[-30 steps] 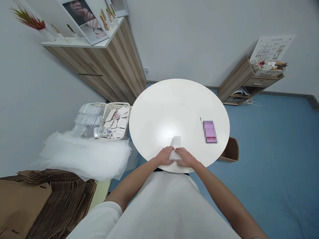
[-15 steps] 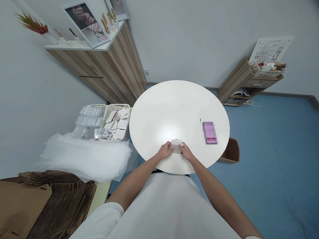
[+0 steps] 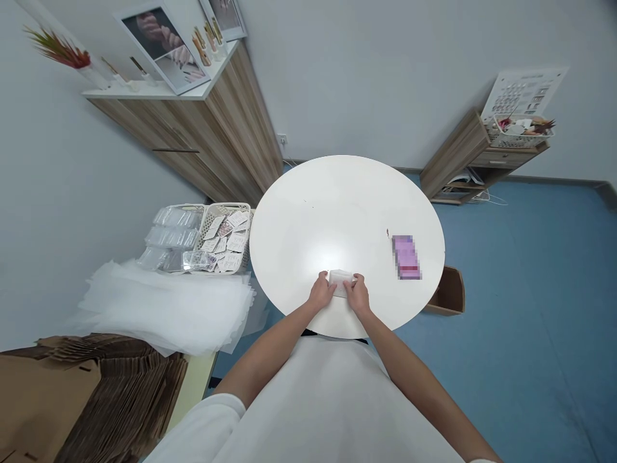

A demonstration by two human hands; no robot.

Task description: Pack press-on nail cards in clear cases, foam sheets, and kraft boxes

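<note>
Both my hands are at the near edge of the round white table, holding a small white packet between them. It looks like something wrapped in thin translucent sheet; what lies inside is hidden. My left hand grips the packet's left end, with the thumb on its near face. My right hand holds the right end the same way. A pixelated purple item lies farther right on the tabletop, apart from my hands.
At left, a stack of translucent white sheets lies before baskets of clear packets and printed cards. Folded brown cardboard fills the lower left. An open brown box stands on the floor at right.
My right hand has shifted its grip, its fingers now behind the packet's right end. The loose upper edge of the wrap now lies flatter, and the packet looks neater.
</note>
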